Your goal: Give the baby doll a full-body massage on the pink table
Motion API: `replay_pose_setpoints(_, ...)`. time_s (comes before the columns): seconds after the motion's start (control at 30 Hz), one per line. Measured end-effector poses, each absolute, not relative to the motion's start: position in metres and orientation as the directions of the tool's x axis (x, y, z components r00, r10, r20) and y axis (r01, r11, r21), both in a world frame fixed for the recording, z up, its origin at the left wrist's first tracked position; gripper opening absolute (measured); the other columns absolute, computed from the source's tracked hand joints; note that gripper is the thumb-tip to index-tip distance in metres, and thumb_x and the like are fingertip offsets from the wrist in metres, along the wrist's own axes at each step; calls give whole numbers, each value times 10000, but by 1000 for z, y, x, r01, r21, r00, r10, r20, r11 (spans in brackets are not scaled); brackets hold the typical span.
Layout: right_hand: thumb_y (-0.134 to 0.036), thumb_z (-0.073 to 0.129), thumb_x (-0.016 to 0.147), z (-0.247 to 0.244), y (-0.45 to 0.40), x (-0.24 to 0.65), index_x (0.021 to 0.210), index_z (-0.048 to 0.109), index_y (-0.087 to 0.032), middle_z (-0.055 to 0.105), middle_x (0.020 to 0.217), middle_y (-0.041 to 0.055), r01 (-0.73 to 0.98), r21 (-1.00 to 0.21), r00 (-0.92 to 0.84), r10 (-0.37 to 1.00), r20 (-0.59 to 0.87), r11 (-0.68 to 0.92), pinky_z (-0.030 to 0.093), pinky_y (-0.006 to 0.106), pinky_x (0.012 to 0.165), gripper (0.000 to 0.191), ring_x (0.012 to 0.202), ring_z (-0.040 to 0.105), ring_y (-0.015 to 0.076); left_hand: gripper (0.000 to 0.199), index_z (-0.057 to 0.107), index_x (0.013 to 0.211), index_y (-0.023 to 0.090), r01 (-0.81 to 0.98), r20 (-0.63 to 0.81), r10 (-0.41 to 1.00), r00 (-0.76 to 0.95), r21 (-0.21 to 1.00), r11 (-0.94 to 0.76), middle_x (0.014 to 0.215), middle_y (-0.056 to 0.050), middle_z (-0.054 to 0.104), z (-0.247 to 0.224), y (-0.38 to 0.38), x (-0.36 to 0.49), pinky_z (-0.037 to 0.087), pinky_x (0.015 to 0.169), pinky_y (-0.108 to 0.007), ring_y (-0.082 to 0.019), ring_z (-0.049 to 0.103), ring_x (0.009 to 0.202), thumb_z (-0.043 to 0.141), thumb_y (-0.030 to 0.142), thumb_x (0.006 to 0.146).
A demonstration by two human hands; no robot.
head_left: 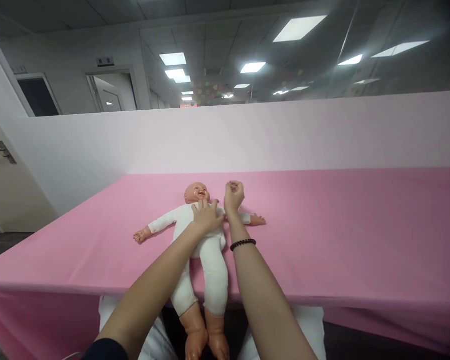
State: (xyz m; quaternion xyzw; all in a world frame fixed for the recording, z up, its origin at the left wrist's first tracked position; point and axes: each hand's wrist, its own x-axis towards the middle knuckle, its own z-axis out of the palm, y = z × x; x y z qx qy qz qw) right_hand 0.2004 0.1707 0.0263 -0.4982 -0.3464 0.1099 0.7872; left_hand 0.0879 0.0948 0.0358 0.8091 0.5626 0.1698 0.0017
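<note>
A baby doll [213,270] with a white cloth body lies on its back, its head toward the far side and its feet past the near table edge. My left hand [207,217] rests on the doll's chest, fingers spread and pointing at its chin. Beside it, my right hand [234,196] is raised in a loose fist, near the doll's arm on the right; I see nothing in its curled fingers. A black coiled band [243,244] circles my right wrist. The doll's arms stretch out to both sides, the right-hand one partly behind my wrist.
A pink cloth [341,235] covers the table and hangs over its front edge. Behind it stands a low white wall [270,135] with glass above. A door with a metal handle [3,151] is at the left. My legs are under the table edge.
</note>
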Motion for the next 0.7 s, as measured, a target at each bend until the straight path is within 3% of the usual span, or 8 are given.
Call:
replay_pose_setpoints(0.13, -343, 612, 731, 12, 185, 180, 956, 624, -189, 694, 938, 54, -4, -914, 518, 782, 346, 406, 516, 299, 754, 273, 840, 643, 187, 390, 565, 1253, 199, 851, 552, 834, 12, 432, -298, 1286, -178, 568, 44, 138, 60, 378, 1051, -505, -340, 495, 1252, 521, 359, 900)
replay_pose_setpoints(0.23, -356, 625, 717, 2, 189, 173, 804, 661, -195, 698, 794, 26, 5, -945, 420, 857, 298, 326, 516, 305, 738, 186, 791, 640, 193, 430, 547, 1264, 193, 703, 573, 811, -120, 626, -338, 1252, -159, 577, 35, 174, 37, 384, 1070, -442, -298, 506, 1240, 600, 301, 851)
replay_pose_setpoints(0.33, -362, 657, 697, -1, 187, 172, 699, 684, -191, 683, 690, 16, 34, -948, 381, 873, 304, 315, 510, 325, 760, 173, 754, 634, 201, 471, 543, 1293, 203, 456, 524, 845, -109, 781, -426, 1279, -148, 581, 15, 199, 21, 386, 1082, -444, -281, 516, 1250, 619, 364, 856)
replay_pose_setpoints(0.47, -366, 689, 684, 0, 182, 172, 783, 725, -187, 730, 815, 34, 61, -940, 346, 876, 335, 336, 505, 325, 812, 208, 821, 650, 198, 432, 581, 1255, 179, 232, 534, 842, -75, 831, -506, 1341, -143, 585, -5, 207, 16, 361, 1113, -415, -262, 502, 1294, 587, 399, 884)
replay_pose_setpoints(0.7, -434, 620, 761, 3, 174, 170, 825, 687, -188, 729, 934, 42, -26, -924, 248, 898, 364, 381, 516, 303, 775, 263, 940, 647, 202, 368, 569, 1160, 184, 151, 455, 888, -68, 884, -442, 1314, -133, 585, -6, 198, 7, 405, 1064, -372, -240, 522, 1253, 610, 401, 865)
